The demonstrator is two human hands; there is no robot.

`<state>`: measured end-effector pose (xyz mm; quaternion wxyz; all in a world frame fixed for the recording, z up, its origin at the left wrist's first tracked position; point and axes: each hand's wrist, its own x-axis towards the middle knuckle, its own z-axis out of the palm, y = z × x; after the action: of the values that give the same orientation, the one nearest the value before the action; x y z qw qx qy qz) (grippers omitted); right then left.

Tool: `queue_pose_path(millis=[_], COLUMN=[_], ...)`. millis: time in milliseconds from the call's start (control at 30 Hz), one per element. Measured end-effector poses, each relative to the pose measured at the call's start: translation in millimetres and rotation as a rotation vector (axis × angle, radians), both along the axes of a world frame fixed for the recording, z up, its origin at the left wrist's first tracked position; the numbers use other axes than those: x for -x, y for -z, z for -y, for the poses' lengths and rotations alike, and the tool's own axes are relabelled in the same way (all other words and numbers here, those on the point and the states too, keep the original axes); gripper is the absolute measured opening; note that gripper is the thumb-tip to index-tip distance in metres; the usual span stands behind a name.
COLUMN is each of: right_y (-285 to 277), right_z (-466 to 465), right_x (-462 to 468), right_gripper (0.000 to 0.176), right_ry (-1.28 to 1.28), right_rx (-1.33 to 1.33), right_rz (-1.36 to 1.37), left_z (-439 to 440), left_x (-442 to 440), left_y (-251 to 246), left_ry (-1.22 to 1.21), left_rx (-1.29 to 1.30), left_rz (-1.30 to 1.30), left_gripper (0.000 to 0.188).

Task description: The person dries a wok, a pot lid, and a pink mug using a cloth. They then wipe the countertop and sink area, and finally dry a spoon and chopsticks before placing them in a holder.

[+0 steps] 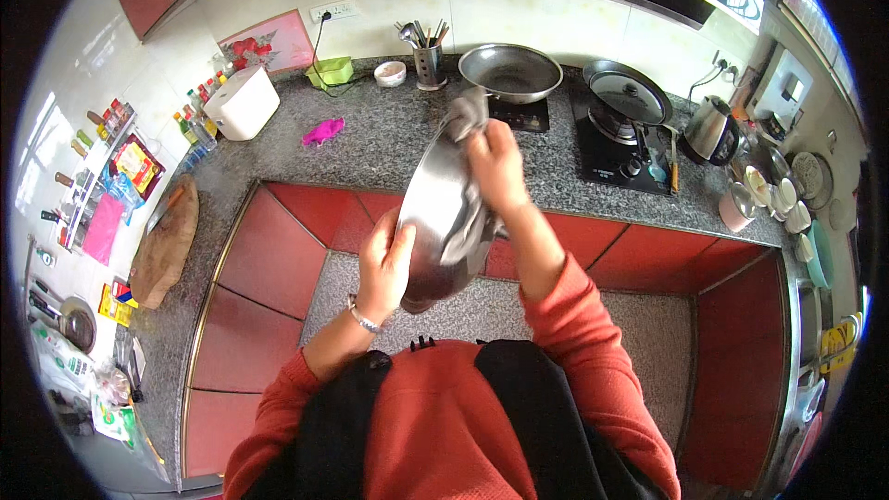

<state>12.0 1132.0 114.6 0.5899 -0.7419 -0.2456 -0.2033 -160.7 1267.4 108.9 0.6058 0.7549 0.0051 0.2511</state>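
A shiny stainless steel pot or basin (437,215) is held up, tilted nearly on edge, in front of my body. My left hand (387,267) grips its left side, thumb over the metal. My right hand (496,167) is at the upper right of it, closed on a grey-brown cloth (467,114) that lies against the rim. Part of the vessel's far side is hidden by my right hand and forearm. Beyond the hands, a wide frying pan (510,73) rests on a black induction cooker (521,113), and a magenta cloth (323,132) lies on the granite counter (361,153).
At the right stand a gas stove (611,160) with a lidded wok (628,94), an electric kettle (710,128) and several cups. A steel utensil holder (429,66) and a white bin-like box (243,103) stand along the back. A knife lies on a wooden chopping board (163,250) at the left.
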Motion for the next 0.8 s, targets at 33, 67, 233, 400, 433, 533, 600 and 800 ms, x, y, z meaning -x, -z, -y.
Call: queue_pose_path(millis=[33, 67, 233, 400, 433, 533, 600, 800], right_y=[3, 9, 30, 22, 18, 5, 2, 39], right_z=[11, 18, 2, -28, -26, 0, 25, 82], right_x=[-17, -27, 11, 77, 76, 40, 5, -28], right_gripper=[0.028, 0.030, 0.025, 0.039, 0.040, 0.043, 0.035, 0.031], right_ry=[-0.057, 0.063, -0.050, -0.101, -0.106, -0.058, -0.043, -0.185], right_rx=[-0.081, -0.097, -0.476, 0.016, -0.023, -0.008, -0.006, -0.134], right_rz=[-0.272, -0.427, -0.273, 0.450, 0.450, 0.383, 0.139, 0.156], left_z=[2, 3, -2, -6, -8, -20, -26, -32], left_x=[7, 13, 6, -19, -17, -1, 14, 41], left_y=[-1, -2, -1, 1, -1, -12, -22, -61], left_ry=[0.018, 0.037, -0.018, -0.069, -0.042, 0.032, 0.100, 0.134], left_rx=[-0.022, -0.044, -0.156, -0.075, -0.097, -0.271, -0.206, 0.341], left_rz=[0.048, 0.098, 0.082, 0.128, 0.179, 0.178, 0.179, 0.231], left_gripper=[0.031, 0.031, 0.029, 0.030, 0.029, 0.031, 0.035, 0.060])
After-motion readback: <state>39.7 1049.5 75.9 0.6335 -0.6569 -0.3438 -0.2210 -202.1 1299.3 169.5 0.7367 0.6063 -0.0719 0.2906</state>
